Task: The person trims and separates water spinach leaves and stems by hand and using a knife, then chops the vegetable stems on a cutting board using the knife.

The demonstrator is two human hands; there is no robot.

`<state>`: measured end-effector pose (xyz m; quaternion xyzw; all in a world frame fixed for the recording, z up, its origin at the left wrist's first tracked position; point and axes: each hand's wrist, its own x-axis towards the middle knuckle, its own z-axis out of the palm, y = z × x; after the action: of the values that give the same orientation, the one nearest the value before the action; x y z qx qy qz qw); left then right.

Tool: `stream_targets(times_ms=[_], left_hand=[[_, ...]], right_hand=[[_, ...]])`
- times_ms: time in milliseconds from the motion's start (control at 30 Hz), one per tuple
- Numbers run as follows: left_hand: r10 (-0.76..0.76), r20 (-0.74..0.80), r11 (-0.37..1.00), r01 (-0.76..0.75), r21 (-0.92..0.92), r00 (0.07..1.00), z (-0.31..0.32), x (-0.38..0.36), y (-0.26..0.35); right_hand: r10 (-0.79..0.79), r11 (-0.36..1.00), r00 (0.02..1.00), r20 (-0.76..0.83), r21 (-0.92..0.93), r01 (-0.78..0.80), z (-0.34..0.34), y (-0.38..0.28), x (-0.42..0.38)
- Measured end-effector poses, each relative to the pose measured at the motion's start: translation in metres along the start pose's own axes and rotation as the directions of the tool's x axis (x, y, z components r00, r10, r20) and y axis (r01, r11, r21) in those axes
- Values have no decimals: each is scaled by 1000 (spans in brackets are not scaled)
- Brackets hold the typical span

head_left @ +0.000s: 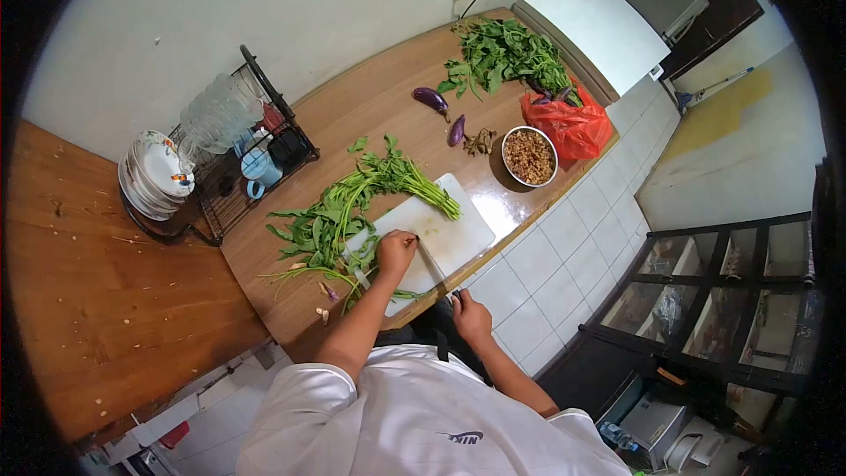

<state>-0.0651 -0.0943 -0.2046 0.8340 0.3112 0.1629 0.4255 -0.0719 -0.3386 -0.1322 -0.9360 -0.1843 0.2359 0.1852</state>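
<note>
While the right hand [473, 318] holds a knife [432, 262], the shirt [414, 414] reads "NIKE".

Counted: two loose glossy purple eggplants [430, 100], two heaps of leafy green vegetables [388, 169], one white rectangular cutting board [464, 222], one round white-rimmed bowl [532, 185], one thin red plastic bag [577, 134] and one black wire dish rack [275, 91]. White round plates [161, 167] number several; overlap prevents an exact tally.

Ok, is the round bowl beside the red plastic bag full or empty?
Nearly full, it seems: small brown pieces spread right across the round bowl, close up to its pale rim.
</note>
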Motion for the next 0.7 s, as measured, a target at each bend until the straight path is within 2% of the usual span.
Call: stream_targets(times_ms=[300,367,567,700], left_hand=[[-16,-5,1000,16,6,1000,-2,2,0],[-37,1,999,37,0,999,-1,2,0],[29,-11,1000,-29,-8,1000,2,2,-9],[46,-4,999,-47,-25,999,-3,1,-2]], right_hand=[[-50,999,997,-59,-6,50,7,-12,19],[-23,998,997,-67,54,26,2,-8,9],[-4,1000,1000,17,-17,4,-2,1,-4],[7,1000,1000,17,-9,-7,1,-4,7]])
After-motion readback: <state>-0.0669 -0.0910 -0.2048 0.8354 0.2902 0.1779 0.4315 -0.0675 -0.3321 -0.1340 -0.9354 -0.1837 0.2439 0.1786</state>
